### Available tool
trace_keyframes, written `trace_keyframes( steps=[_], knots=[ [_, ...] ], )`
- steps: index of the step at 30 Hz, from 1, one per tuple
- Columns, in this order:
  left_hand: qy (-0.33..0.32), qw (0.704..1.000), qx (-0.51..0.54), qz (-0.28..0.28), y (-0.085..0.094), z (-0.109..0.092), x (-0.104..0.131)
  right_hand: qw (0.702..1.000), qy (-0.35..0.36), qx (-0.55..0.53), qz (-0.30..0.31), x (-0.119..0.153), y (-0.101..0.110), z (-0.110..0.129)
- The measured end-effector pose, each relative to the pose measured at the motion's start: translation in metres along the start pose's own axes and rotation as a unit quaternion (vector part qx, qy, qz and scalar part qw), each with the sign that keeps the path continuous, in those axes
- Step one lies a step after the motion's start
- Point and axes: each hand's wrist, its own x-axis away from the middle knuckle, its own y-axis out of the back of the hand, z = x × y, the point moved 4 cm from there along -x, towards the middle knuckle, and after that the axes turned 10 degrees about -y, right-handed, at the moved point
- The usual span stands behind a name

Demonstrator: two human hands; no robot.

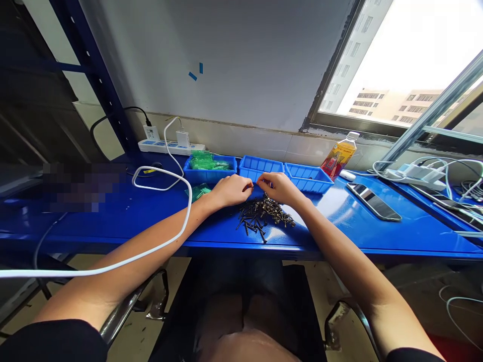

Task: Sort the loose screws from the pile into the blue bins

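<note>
My left hand (231, 191) and my right hand (278, 187) come close together above a pile of screws, fingertips pinched. Something small and dark seems to show at the left fingertips, but I cannot make it out. Anything in the right fingers is hidden. Beneath them on the blue table lie long black screws (252, 216), with shorter brassy metal fasteners (277, 210) heaped on the right. Behind the hands stand a blue bin of green plastic bags (211, 176), a middle blue bin (261, 164) and a right blue bin (309, 183). A green bag (202, 191) lies beside my left wrist.
A white cable (186, 216) loops across my left forearm. Power strips (158, 146) stand at the back left and on the right. A drink bottle (339, 155) is by the right bin. A phone (373, 201) lies on the blue table (339, 234).
</note>
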Motion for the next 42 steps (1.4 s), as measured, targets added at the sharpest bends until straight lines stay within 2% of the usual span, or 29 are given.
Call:
trace_keyframes(
  steps=[19,26,42],
  knots=[
    [-0.012,1.000,0.019,-0.020,0.0004,-0.0007,-0.0002,1.000,0.016,-0.019,0.009,0.0025,0.0052,0.0035],
    [0.008,0.999,0.022,-0.033,0.0018,0.0021,0.0002,0.999,0.026,-0.025,0.001,0.0023,0.0046,0.0038],
    [0.008,1.000,0.016,-0.022,0.0009,0.0027,0.0000,1.000,0.019,-0.021,-0.010,0.0023,0.0057,0.0024]
  ],
)
